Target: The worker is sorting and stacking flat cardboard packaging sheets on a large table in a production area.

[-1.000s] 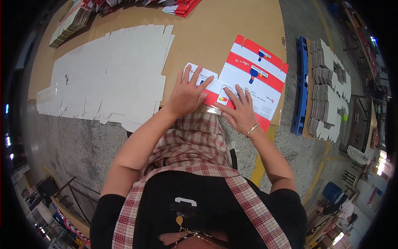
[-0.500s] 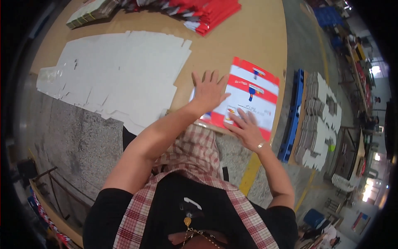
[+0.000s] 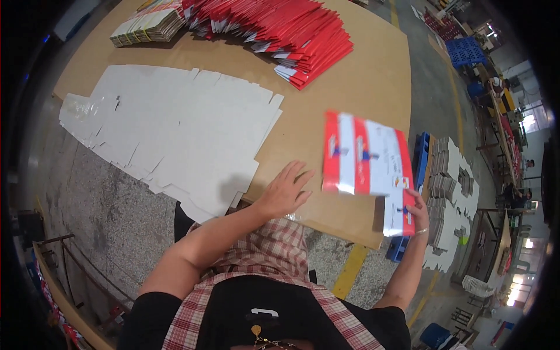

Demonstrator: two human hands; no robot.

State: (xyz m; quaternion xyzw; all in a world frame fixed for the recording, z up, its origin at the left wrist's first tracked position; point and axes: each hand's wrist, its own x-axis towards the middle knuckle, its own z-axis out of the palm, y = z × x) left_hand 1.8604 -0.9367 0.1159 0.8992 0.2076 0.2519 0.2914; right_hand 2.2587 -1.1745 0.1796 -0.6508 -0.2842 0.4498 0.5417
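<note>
My right hand [image 3: 417, 213] is closed on the lower right edge of a red and white printed carton [image 3: 382, 154], folded flat. The carton is tilted over the right part of the brown table, and its lower corner sticks out past the near edge. My left hand [image 3: 286, 189] is empty, fingers spread, over the table's near edge between the carton and a layer of white cardboard blanks [image 3: 175, 128]. Those blanks lie plain side up on the left, some overhanging the near edge.
At the far side of the brown table [image 3: 373, 76] lies a fanned row of red folded cartons [image 3: 291, 35], beside a strapped bundle of flat cardboard [image 3: 149, 28]. Right of the table, stacked cardboard blanks [image 3: 446, 186] stand by a blue pallet [image 3: 421, 154] on the floor.
The carton was flat on the table under both hands. Now my right hand has swung it up and to the right, turning it. My left hand has come off it toward me.
</note>
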